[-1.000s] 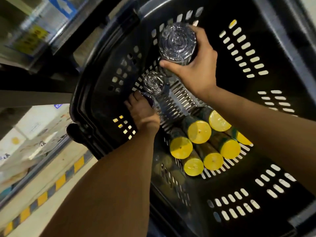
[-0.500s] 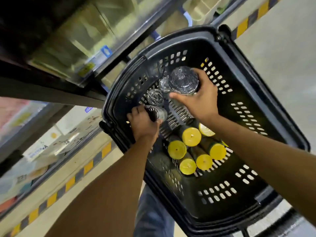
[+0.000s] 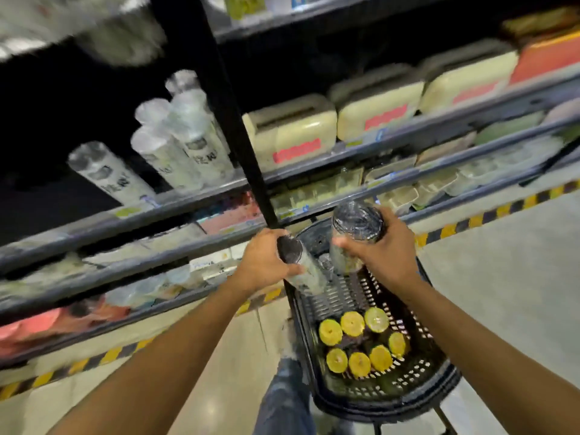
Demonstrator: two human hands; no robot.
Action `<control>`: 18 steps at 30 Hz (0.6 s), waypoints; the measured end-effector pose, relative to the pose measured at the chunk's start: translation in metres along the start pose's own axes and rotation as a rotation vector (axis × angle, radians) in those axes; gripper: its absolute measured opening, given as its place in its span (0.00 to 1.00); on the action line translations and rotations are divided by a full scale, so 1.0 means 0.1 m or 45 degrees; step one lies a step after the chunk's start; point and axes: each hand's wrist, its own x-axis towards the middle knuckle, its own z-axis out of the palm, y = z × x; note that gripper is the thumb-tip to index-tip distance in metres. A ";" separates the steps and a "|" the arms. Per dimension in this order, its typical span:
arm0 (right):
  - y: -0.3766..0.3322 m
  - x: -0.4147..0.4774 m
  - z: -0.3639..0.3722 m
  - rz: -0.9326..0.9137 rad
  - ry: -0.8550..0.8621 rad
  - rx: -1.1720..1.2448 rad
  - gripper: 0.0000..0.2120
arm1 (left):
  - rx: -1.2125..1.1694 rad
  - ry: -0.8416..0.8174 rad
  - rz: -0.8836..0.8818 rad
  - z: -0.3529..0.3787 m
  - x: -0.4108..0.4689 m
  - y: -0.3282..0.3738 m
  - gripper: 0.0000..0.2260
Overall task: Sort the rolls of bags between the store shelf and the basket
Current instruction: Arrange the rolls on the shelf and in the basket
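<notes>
Store shelf (image 3: 194, 196) carries pale rolls (image 3: 175, 146); left hand (image 3: 263, 262) grips a slim dark-ended roll (image 3: 301, 265); right hand (image 3: 386, 249) grips a fatter silvery roll (image 3: 356, 221); both hands are over the black basket (image 3: 376, 406), where 7 yellow-ended rolls (image 3: 353, 323) lie.

You face dark shelves (image 3: 439, 124) with a black post (image 3: 232, 120); right of it cream boxes (image 3: 292, 133), below it striped tape (image 3: 489, 215) edging pale floor (image 3: 518, 293).

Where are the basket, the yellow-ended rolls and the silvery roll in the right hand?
basket (image 3: 370, 409): head view, on its near rim.
yellow-ended rolls (image 3: 352, 324): head view, on one roll's yellow end face.
silvery roll (image 3: 356, 221): head view, on its upper end, held by the right hand (image 3: 387, 249).
</notes>
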 end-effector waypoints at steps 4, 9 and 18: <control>-0.84 -0.20 -0.17 -0.147 -0.128 -0.020 0.27 | 0.057 0.140 0.056 -0.88 -0.66 0.24 0.30; -1.77 -0.36 -0.13 -0.290 -0.251 0.024 0.31 | -0.016 0.432 0.016 -1.74 -1.41 0.36 0.28; -3.03 -0.54 0.34 -0.451 -0.488 0.127 0.26 | -0.194 0.745 -0.033 -2.82 -2.25 0.06 0.31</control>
